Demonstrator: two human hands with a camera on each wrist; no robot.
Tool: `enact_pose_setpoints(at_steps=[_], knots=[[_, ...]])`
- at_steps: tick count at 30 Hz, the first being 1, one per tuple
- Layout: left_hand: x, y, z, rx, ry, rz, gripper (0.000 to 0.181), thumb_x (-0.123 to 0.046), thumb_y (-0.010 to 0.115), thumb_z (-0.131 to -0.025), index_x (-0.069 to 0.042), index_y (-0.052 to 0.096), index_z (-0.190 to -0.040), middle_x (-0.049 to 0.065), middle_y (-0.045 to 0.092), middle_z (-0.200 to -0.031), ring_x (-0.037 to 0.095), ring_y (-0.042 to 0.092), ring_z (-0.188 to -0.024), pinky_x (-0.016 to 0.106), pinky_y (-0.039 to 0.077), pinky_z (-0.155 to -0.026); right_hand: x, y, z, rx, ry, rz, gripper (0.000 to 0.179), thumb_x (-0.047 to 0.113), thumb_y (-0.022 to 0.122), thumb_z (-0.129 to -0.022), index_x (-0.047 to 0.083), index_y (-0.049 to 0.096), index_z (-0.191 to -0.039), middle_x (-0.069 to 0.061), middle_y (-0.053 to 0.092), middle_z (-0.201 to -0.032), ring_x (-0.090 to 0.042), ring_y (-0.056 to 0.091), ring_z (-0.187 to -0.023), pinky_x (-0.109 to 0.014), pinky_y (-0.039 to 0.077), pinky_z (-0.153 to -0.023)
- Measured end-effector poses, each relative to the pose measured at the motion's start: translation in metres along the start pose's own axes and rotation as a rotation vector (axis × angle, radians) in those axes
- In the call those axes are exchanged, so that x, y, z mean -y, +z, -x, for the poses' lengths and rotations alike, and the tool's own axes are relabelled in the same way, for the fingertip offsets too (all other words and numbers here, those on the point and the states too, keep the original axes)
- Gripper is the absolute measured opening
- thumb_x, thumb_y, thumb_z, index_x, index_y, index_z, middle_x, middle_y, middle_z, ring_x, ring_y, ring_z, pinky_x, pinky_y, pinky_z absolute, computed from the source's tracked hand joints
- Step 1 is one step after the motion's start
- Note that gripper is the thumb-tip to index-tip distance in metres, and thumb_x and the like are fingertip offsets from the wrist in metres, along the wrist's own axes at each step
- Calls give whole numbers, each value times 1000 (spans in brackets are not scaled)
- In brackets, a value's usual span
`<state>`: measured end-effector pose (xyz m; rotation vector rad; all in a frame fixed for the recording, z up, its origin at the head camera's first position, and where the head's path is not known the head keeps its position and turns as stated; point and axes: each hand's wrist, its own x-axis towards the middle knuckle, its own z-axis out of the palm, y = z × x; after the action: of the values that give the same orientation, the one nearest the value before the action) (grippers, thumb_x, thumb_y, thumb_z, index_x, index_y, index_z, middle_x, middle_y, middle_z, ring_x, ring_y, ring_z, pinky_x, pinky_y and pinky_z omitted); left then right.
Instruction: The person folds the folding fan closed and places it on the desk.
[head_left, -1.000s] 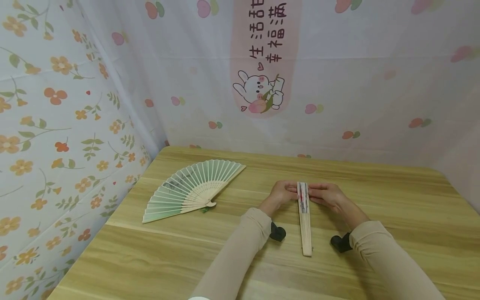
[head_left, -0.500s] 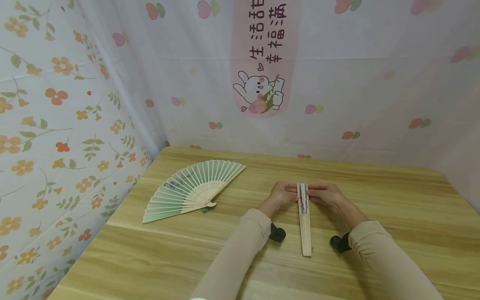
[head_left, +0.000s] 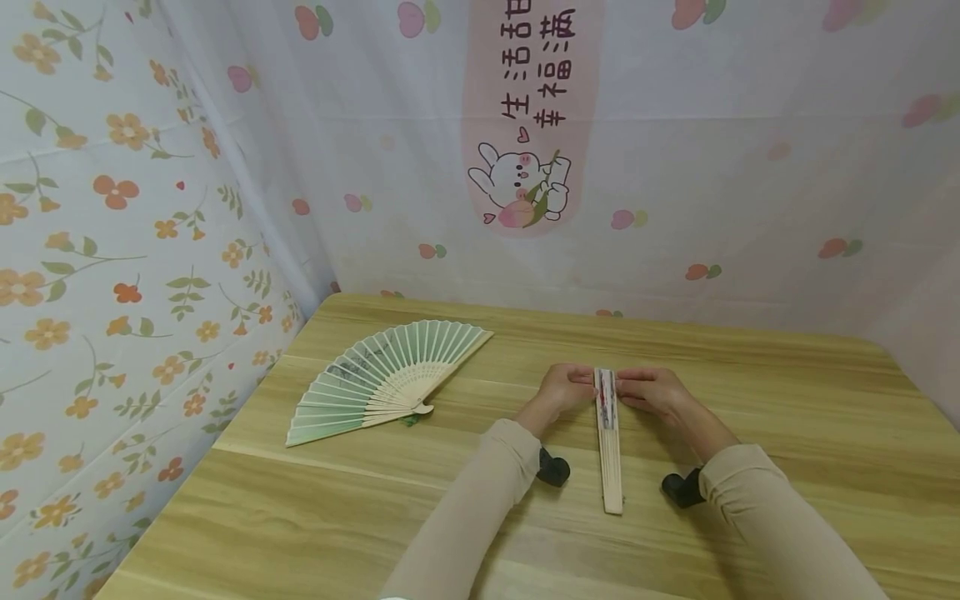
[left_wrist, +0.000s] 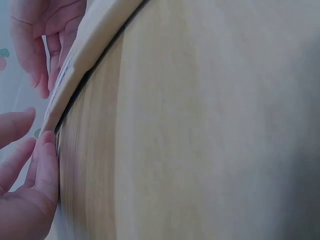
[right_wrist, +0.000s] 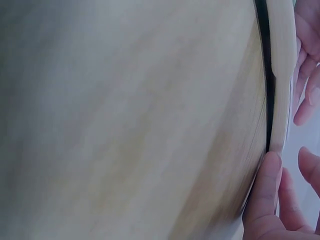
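Two bare hands flank one slim folded fan with pale wooden ribs and a white, dark-and-red-patterned leaf [head_left: 609, 450]. It lies lengthwise on the pale wood-grain tabletop [head_left: 337, 508], its bare-ribbed end towards you. Your left hand [head_left: 564, 388] and right hand [head_left: 656, 390] are at its far, leaf-covered end, fingers extended and relaxed, tips against its sides, none curled round it.

Since you touch only that end, uneven pressure could swing the near end askew. Catch just the outermost rib, and the stack could part and spread, creasing the leaf. Your black wrist mounts [head_left: 553, 467] sit either side of the ribs; draw your wrists together and they could knock the fan. The spread green-and-white pleated fan with pale ribs [head_left: 397, 379] rests well apart to your left, yet a wide sweep of that forearm could catch it.
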<state>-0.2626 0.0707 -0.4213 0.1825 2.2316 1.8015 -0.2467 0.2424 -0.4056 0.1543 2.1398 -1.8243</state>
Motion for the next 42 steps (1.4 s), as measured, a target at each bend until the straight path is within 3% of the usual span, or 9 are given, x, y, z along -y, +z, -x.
enact_pose_setpoints(at_steps=[11,16,21,31,42], knots=[[-3,-10,6,31,17,-76,32,-8,68,-77,0,62,-107,8,64,-93,14,58,-84,20,48,-69,-1,-2,5,37,-21,-15,50,5,52,-88,-16,30,-128,-3,59,-97,-6,58,-84,-29,46,-85],[-7,-20,10,77,14,-107,36,-12,67,-78,-1,59,-111,7,61,-98,17,57,-91,26,48,-74,1,-2,8,50,-34,19,51,6,52,-89,-16,29,-128,-12,56,-106,-9,58,-87,-31,45,-86],[-10,-32,13,113,22,-82,40,-11,65,-80,0,55,-117,9,59,-104,20,56,-94,30,49,-75,4,-1,14,87,-73,56,50,9,50,-90,-15,29,-129,-23,48,-118,-14,57,-93,-34,43,-88],[-17,-54,27,138,107,-94,41,-14,64,-82,-3,54,-120,12,58,-111,20,55,-99,27,47,-79,12,9,29,167,-147,91,52,15,55,-88,-13,34,-127,-25,45,-121,-24,54,-101,-44,38,-93],[-20,-89,54,118,223,-63,38,-13,61,-84,-6,53,-121,13,56,-113,23,55,-101,29,48,-80,24,30,42,236,-152,103,57,19,57,-87,-12,33,-129,-28,42,-121,-35,49,-107,-41,41,-90]])
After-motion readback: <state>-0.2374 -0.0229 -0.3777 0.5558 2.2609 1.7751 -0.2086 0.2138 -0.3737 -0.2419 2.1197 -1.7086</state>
